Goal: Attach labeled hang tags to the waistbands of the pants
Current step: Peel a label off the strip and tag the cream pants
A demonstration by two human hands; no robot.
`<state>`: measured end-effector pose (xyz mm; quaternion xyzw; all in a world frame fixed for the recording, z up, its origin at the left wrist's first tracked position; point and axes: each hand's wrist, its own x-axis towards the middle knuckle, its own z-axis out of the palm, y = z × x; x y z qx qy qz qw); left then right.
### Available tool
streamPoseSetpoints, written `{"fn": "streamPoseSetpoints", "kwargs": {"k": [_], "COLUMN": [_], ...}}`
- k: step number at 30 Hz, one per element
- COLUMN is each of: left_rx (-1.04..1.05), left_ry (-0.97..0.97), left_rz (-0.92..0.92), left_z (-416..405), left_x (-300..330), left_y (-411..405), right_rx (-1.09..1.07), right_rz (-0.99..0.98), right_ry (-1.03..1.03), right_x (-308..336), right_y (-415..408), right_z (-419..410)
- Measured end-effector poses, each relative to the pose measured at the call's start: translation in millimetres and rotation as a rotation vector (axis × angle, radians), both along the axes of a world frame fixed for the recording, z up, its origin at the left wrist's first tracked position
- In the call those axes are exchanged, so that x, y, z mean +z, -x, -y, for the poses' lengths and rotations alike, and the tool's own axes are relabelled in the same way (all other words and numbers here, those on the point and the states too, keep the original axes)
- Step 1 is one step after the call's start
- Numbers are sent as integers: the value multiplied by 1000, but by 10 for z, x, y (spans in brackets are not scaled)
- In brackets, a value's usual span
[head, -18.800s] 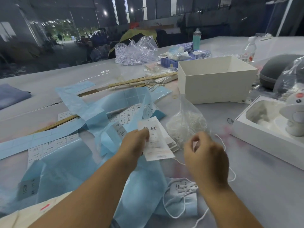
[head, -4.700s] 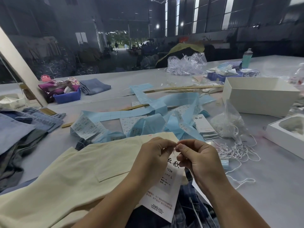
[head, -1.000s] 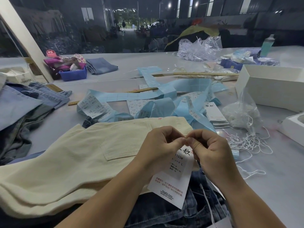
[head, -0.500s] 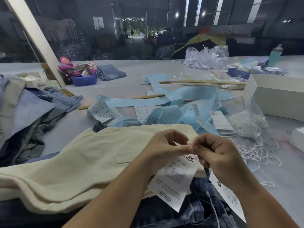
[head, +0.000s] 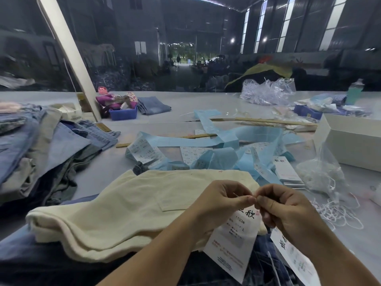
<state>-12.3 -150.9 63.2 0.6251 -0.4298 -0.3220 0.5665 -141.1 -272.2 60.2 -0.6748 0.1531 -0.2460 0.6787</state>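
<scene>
Cream pants [head: 132, 205]: flat on denim — I see a hang tag [head: 234, 242] at the waistband.
Left hand [head: 221, 203]: pinching something fine.
Right hand [head: 288, 211]: pinching likewise — fingertips touching.

Interior of a large, dim hall. A pale grey counter [head: 185, 108] extends well beyond the hands to a far edge. Behind it stand dark walls [head: 127, 27]. Tall narrow windows [head: 285, 23] rise up and to the right of the hands, with small bright lamps [head: 232, 40] between them. An open doorway [head: 181, 55] straight ahead shows greenery. A pale slanted beam [head: 66, 48] crosses far left.
</scene>
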Motion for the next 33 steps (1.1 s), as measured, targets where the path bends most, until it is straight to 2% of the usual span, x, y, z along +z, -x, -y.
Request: {"fn": "streamPoseSetpoints", "kwargs": {"k": [3,8,11,14,16,18,20,22,24,25,27,31,33], "left_rx": [-37,14,42,58,79,75,91,202,305,320,318,300,280], "left_ry": [-20,1,32,27,-25,-125,-192,-277,-552,-717,-841,-801,-823], "left_rz": [32,155,148,144,239,410,624,823,934,924,858,811,804], "left_z": [-7,14,34,49,40,-16,-139,-326,-575,-718,-946,-1049,-1158], "left_x": [31,42,24,18,14,17,42,39,-52,-126,-346,-539,-410], "left_y": [-27,-65,-69,-49,-43,-60,-173,-416,-720,-819,-878,-673,-705], "right_rx": [52,89,100,83,52,17,-55,-216,-362,-407,-471,-380,-173], "right_rz": [4,26,31,-15,-93,-197,-293,-357,-385,-397,-394,-322,-360], "right_ry": [-65,-179,-253,-235,-151,10,226,474,643,699,779,962,1039], "right_x": [45,109,143,149,133,94,61,61,114,150,211,274,319], "right_y": [13,-16,-34,-38,-33,-18,6,30,21,-2,-96,-394,-640], "right_z": [28,-21,-40,-29,-37,-52,-38,20,45,36,-53,-372,-566]}}
